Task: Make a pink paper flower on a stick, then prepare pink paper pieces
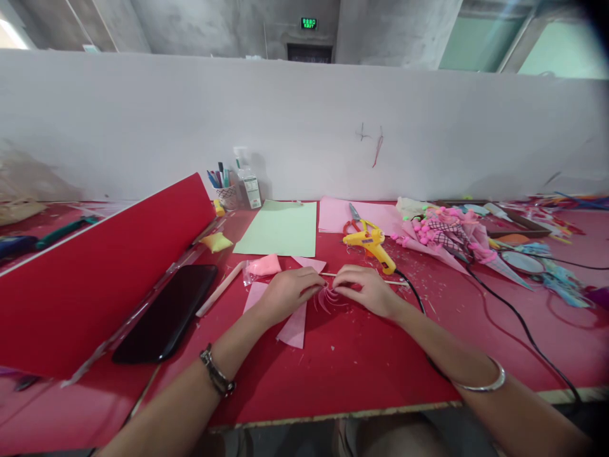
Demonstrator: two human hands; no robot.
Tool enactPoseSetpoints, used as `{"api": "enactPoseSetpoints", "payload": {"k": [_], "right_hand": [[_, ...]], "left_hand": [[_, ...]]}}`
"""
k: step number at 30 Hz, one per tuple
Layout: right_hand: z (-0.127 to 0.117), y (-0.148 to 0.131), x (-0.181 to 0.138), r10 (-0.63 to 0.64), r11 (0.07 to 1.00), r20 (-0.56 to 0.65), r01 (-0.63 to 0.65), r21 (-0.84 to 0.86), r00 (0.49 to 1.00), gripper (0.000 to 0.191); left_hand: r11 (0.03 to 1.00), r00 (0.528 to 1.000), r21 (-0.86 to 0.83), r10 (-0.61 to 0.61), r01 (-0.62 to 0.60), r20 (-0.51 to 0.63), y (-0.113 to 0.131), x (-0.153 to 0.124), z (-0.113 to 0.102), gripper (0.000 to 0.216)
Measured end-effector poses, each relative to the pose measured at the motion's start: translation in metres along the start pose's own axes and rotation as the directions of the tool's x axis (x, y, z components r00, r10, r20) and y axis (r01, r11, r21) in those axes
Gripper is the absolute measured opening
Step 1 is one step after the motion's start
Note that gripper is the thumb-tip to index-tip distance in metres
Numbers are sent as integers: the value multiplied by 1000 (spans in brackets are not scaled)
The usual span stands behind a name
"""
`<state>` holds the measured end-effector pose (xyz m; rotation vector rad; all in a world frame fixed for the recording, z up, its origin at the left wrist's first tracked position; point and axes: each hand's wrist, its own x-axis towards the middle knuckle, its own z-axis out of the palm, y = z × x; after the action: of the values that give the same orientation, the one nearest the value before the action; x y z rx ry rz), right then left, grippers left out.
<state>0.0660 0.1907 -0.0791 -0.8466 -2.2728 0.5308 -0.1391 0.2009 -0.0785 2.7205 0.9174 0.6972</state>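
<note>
Both my hands meet low over the red table, pinching a small fringe of thin, curled pink paper strips [327, 299] between them. My left hand [291, 291] has thumb and forefinger closed at the fringe's left end. At its right end my right hand [364, 289] pinches in the same way. Under and beside the left hand lie pink paper pieces [294, 329]. A thin wooden stick [397, 282] runs behind my fingers. Just beyond the right hand rests a yellow hot glue gun [371, 242] with its black cord. My fingertips hide part of the fringe.
A black phone [166, 314] and a red board [109, 266] lie left. Behind are green paper [280, 228], pink sheets [333, 216], scissors [353, 219], a pen cup [227, 195] and a bottle [250, 187]. Pink pompom bouquets [447, 231] fill the right. A white partition [295, 127] stands behind.
</note>
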Motion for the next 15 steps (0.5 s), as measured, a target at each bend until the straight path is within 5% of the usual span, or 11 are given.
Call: {"api": "enactPoseSetpoints", "payload": {"k": [15], "right_hand": [[-3,-5,-4,-158,967,-36,147,-210,987,18]], "left_hand": [[1000,979,25,14,-9,-203,4,0,-4,11]]}}
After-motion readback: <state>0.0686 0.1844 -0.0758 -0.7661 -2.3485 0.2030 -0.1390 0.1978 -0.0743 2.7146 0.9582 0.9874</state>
